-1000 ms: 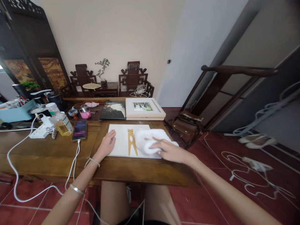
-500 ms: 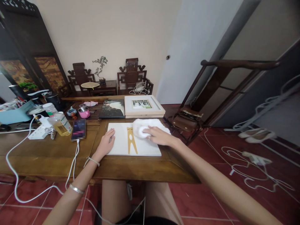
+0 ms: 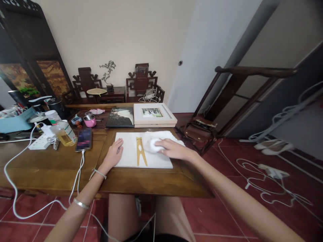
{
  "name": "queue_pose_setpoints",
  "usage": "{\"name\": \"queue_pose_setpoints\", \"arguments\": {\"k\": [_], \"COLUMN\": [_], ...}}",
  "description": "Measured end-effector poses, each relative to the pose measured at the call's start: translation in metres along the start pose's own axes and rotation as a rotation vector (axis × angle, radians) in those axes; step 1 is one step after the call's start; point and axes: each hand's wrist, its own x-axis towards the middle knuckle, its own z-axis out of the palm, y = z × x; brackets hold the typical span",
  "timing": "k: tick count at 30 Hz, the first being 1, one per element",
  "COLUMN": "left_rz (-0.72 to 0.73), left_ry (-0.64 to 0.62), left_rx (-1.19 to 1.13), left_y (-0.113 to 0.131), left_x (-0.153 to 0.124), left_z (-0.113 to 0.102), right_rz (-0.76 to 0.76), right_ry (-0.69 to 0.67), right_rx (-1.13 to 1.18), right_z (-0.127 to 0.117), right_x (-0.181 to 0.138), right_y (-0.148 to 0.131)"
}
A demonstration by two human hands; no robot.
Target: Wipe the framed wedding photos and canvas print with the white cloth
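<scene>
A white rectangular board [image 3: 128, 153] lies flat on the wooden table [image 3: 63, 164] in front of me, with a tan wooden piece [image 3: 140, 151] lying on it. My right hand [image 3: 171, 149] presses a bunched white cloth [image 3: 153, 141] onto the board's far right part, fingers curled over the cloth. My left hand [image 3: 113, 154] rests flat on the board's left edge, fingers stretched out, holding nothing.
Behind the board lie a white framed picture [image 3: 153, 115] and a dark print [image 3: 121, 117]. To the left are a phone [image 3: 84, 139] on a white cable, a bottle of yellow liquid [image 3: 64, 132], a power strip [image 3: 39, 143] and a pink pot [image 3: 91, 121]. Cables trail over the red tile floor on the right.
My right hand has slid the white cloth from the board's near right part up to its far right part, then a little back toward me. My left hand has stayed in place.
</scene>
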Motion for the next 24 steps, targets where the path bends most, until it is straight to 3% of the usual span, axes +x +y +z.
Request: {"name": "queue_pose_setpoints", "arguments": {"k": [4,7,11,18,21,24], "left_rz": [-0.002,-0.001,0.004,-0.003,0.001,0.01], "left_ry": [-0.008,-0.013,-0.012,-0.009,-0.011,-0.011], "left_rx": [-0.012,0.0,0.013,0.007,0.016,0.02], "left_y": [0.003,0.003,0.003,0.002,0.001,0.001], "left_x": [0.0,0.0,0.0,0.0,0.0,0.0], "left_z": [-0.003,-0.003,-0.003,-0.001,0.0,-0.001], "right_rz": [-0.009,0.004,-0.013,-0.01,0.01,0.026], "right_ry": [0.085,0.109,0.075,-0.159,-0.166,-0.057], "right_rx": [-0.021,-0.037,-0.046,0.095,0.128,0.11], "right_z": [0.001,0.004,0.004,-0.014,-0.014,-0.004], "right_x": [0.05,0.057,0.023,-0.07,-0.074,-0.045], "right_y": [0.023,0.025,0.008,-0.046,-0.048,-0.032]}}
